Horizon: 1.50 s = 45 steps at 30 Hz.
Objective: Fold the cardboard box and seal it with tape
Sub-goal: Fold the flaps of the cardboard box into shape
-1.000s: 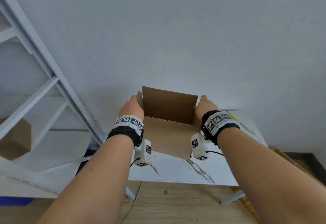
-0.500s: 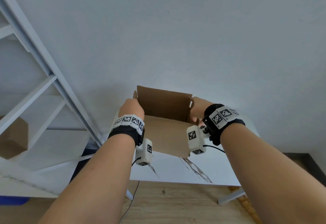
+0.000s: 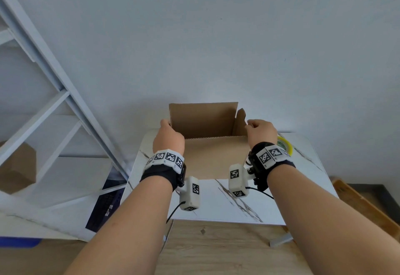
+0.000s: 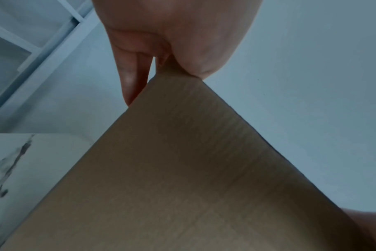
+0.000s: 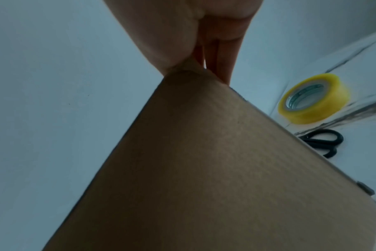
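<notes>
A brown cardboard box with its top open is held over the white marble table. Its far panel stands upright, and a side flap sticks up on the right. My left hand pinches the box's upper left corner between thumb and fingers. In the same way, my right hand pinches the upper right corner. A yellow tape roll lies on the table to the right, partly hidden behind my right wrist in the head view.
Black scissors lie beside the tape roll. A white slanted frame with shelves stands to the left, with another cardboard box on it. A wooden board leans on the floor at the right. The wall is close behind the table.
My hands have moved apart and the box has spread wider. Their flat hold on the sides has become a pinch on the top corners. The right side flap now shows.
</notes>
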Available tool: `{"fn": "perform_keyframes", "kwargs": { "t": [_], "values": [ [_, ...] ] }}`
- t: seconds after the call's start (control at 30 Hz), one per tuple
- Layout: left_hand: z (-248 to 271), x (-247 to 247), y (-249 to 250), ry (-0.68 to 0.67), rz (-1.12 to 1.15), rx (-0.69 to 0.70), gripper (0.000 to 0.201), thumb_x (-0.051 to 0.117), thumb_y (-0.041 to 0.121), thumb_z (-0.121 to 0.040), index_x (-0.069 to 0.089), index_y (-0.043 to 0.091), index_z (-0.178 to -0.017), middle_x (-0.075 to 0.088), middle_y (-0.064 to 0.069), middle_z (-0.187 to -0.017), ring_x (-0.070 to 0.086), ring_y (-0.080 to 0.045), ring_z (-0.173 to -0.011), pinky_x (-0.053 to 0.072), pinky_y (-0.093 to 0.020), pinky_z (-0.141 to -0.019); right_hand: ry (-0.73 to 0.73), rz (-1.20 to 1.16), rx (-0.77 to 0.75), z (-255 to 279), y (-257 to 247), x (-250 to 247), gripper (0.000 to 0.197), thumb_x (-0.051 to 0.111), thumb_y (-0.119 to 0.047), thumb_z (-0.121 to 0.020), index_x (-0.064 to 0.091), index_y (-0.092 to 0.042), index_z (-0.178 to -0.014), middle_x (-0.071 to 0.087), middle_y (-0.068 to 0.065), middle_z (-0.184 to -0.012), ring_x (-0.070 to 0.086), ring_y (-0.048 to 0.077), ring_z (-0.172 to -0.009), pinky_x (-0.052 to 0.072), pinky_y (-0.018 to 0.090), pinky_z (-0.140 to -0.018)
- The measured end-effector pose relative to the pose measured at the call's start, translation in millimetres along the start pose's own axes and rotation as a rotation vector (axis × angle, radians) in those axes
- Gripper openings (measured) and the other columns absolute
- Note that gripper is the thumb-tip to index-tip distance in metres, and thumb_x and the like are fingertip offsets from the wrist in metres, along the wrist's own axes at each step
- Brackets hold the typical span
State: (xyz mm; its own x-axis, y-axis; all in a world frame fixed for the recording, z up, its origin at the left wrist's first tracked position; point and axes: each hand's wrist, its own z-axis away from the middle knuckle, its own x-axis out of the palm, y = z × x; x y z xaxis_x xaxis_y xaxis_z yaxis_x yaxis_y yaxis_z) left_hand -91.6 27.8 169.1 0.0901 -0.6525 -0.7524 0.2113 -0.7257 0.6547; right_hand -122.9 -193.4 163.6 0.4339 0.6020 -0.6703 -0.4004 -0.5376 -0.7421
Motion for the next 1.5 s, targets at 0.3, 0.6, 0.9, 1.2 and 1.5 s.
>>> {"fn": "perform_keyframes", "kwargs": {
  "t": [0.3, 0.6, 0.9, 1.2, 1.5],
  "values": [
    [-4, 3, -1, -0.011, 0.001, 0.052, 0.05, 0.035, 0.005, -0.092, 0.044, 0.025, -0.138, 0.062, -0.005, -0.094, 0.053, -0.024, -0.074, 0.038, -0.031, -0.061, -0.109, -0.117, -0.009, 5, -3, -7, 0.028, 0.057, -0.034, -0.094, 0.074, -0.017, -0.107, 0.072, 0.004, -0.104, 0.062, 0.022, -0.095, 0.047, 0.027, -0.079],
    [-5, 5, -3, -0.004, 0.035, 0.048, 0.05, 0.036, 0.006, -0.092, 0.046, 0.025, -0.137, 0.064, -0.007, -0.117, 0.053, -0.021, -0.078, 0.039, -0.029, -0.064, -0.299, 0.007, 0.083, 13, -9, 3, 0.047, 0.042, -0.044, -0.095, 0.056, -0.01, -0.066, 0.051, 0.007, -0.067, 0.05, 0.024, -0.069, 0.034, 0.029, -0.057],
    [-4, 8, -7, 0.007, 0.132, 0.046, 0.049, 0.038, 0.008, -0.092, 0.047, 0.023, -0.138, 0.058, -0.003, -0.132, 0.059, -0.027, -0.107, 0.044, -0.028, -0.075, -0.343, 0.435, -0.087, 16, -10, 3, 0.029, 0.044, -0.01, -0.093, 0.042, -0.01, -0.122, 0.055, 0.02, -0.106, 0.049, 0.029, -0.083, 0.043, 0.032, -0.074],
    [-5, -2, -14, -0.138, 0.265, 0.06, 0.046, 0.041, 0.025, -0.097, 0.042, 0.03, -0.142, 0.049, 0.006, -0.143, 0.057, -0.009, -0.088, 0.038, -0.018, -0.072, -0.391, 0.785, -0.297, 12, -9, 5, 0.036, 0.044, -0.001, -0.091, 0.037, -0.005, -0.126, 0.056, 0.02, -0.112, 0.055, 0.032, -0.09, 0.045, 0.033, -0.076],
    [-9, 1, -17, -0.312, 0.295, 0.081, 0.042, 0.045, 0.04, -0.094, 0.051, 0.032, -0.135, 0.048, 0.009, -0.143, 0.042, -0.015, -0.134, 0.029, -0.03, -0.108, -0.4, 0.751, -0.259, 10, -10, 5, 0.029, 0.039, 0.0, -0.09, 0.039, -0.006, -0.119, 0.054, 0.021, -0.108, 0.044, 0.028, -0.08, 0.038, 0.031, -0.071]
  ]
}}
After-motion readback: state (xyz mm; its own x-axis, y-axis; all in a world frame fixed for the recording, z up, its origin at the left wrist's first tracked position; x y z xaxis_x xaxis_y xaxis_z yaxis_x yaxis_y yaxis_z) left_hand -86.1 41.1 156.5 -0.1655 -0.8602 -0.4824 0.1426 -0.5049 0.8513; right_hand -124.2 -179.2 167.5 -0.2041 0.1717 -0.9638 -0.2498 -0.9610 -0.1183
